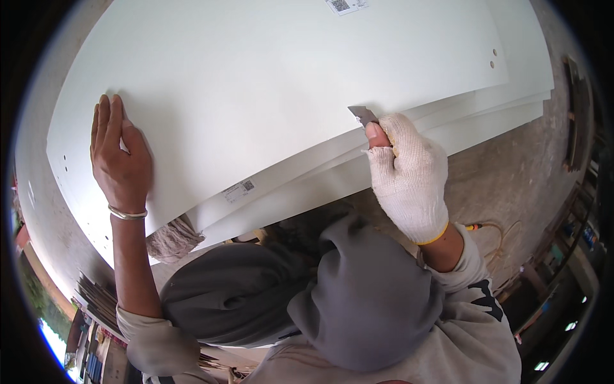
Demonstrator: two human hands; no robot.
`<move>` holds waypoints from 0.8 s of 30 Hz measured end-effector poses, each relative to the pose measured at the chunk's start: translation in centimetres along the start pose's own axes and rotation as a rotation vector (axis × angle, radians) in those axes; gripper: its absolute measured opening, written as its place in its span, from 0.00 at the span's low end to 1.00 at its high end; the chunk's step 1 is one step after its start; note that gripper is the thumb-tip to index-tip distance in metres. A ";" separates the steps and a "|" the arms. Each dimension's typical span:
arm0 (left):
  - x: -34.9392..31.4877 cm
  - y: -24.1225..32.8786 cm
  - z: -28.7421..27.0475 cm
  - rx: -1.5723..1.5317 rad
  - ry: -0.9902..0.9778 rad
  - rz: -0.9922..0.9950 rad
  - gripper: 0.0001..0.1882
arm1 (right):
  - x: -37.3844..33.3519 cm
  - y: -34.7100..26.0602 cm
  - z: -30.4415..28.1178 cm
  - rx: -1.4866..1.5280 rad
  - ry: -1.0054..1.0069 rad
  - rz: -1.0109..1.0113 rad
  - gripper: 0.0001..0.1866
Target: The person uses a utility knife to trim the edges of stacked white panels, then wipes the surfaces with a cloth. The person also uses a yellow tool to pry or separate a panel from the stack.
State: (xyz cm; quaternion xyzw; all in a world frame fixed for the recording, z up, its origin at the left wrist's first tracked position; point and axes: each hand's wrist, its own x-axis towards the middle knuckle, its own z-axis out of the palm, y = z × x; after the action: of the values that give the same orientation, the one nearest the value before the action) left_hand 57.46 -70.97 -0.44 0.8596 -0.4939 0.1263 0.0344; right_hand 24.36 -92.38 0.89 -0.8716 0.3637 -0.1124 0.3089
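My bare left hand (120,150) lies flat near the left end of the top white panel (256,83), fingers stretched out side by side. A white knitted glove with a yellow cuff covers my right hand (409,173), though the thumb tip is bare. Pinched between its thumb and fingers is a short grey metal blade (364,116) with a slanted end, above the panel's near edge. The handle, if there is one, is hidden in the glove. Below the top panel lie more white panels (499,125), fanned out slightly. A grey-brown rag (176,240) is by my left wrist.
Printed labels (240,190) stick to the panels, and small drilled holes (493,59) show near the ends. A concrete floor (492,179) stretches to the right, with a thin hose (495,237) on it. Stacked boards (99,301) stand at lower left; planks (577,115) lie far right.
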 end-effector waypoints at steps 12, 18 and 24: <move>-0.2 0.4 0.2 -0.019 0.027 -0.043 0.22 | -0.2 -0.8 0.4 -0.053 -0.022 -0.003 0.10; -0.3 0.5 0.0 -0.010 0.031 -0.043 0.22 | -0.3 -0.3 0.4 -0.027 0.018 0.036 0.11; -0.4 0.3 0.2 0.004 0.025 -0.050 0.22 | -0.3 -0.5 0.5 -0.059 0.024 0.004 0.10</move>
State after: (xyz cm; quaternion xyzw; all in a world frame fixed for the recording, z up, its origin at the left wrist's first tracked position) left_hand 57.04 -70.86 -0.78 0.8700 -0.4716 0.1373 0.0420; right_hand 24.68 -91.68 0.80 -0.8782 0.3722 -0.1113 0.2790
